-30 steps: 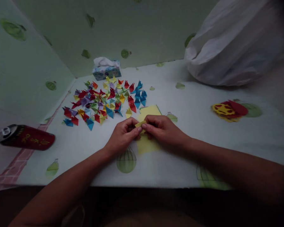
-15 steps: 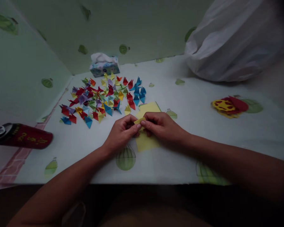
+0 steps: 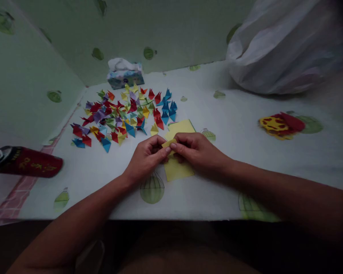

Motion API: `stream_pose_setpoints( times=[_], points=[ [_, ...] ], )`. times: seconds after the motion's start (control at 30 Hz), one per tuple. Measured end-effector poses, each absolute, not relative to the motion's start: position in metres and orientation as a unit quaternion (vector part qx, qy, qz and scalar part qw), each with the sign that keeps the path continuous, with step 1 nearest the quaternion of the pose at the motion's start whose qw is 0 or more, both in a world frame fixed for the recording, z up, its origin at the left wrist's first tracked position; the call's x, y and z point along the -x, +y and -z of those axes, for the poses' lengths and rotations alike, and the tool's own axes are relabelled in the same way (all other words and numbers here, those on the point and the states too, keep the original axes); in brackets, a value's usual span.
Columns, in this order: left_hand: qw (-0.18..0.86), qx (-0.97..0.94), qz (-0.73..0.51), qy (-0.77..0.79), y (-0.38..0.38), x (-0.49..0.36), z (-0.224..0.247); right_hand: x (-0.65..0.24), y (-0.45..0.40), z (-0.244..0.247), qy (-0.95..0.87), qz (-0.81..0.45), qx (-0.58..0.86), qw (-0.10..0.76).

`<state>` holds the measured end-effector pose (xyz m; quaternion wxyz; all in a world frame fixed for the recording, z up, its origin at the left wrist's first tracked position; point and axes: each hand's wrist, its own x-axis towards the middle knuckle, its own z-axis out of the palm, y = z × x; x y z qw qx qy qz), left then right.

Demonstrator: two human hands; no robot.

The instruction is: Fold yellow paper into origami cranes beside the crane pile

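A small folded piece of yellow paper (image 3: 169,143) is pinched between my two hands at the middle of the table. My left hand (image 3: 149,154) grips its left side with thumb and fingers. On its right side, my right hand (image 3: 194,149) presses with the thumb on top. Beneath the hands lie yellow paper sheets (image 3: 179,172), partly covered by my fingers. Many folded paper cranes (image 3: 130,129) in red, blue, yellow, purple and green stand in a cluster beyond my left hand. The underside of the folded paper is hidden by my fingers.
A tissue box (image 3: 125,78) stands at the back by the wall. To the left is a dark red can (image 3: 31,163). A white plastic bag (image 3: 277,57) fills the back right, with a red and yellow item (image 3: 281,125) in front of it. The table's front edge is near my forearms.
The view has shifted slightly. Both hands still hold the yellow paper in nearly the same pose, and the things on the table have not moved.
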<state>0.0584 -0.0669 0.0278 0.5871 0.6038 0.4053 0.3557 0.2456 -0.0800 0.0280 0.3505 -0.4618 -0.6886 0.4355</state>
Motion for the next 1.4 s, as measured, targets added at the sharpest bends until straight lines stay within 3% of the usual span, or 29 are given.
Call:
stream_pose_setpoints(
  times=[1.1,1.4],
  points=[
    [0.576,-0.611,-0.366,0.401,-0.0675,-0.0578,-0.0279,-0.2459,-0.0782,-0.0281,-0.704,-0.430,0.449,0.342],
    [0.549,-0.584,-0.415,0.430,-0.0696,-0.0591,-0.0284,-0.2451,-0.0794,-0.0274,-0.667,-0.488,0.426,0.367]
  ],
)
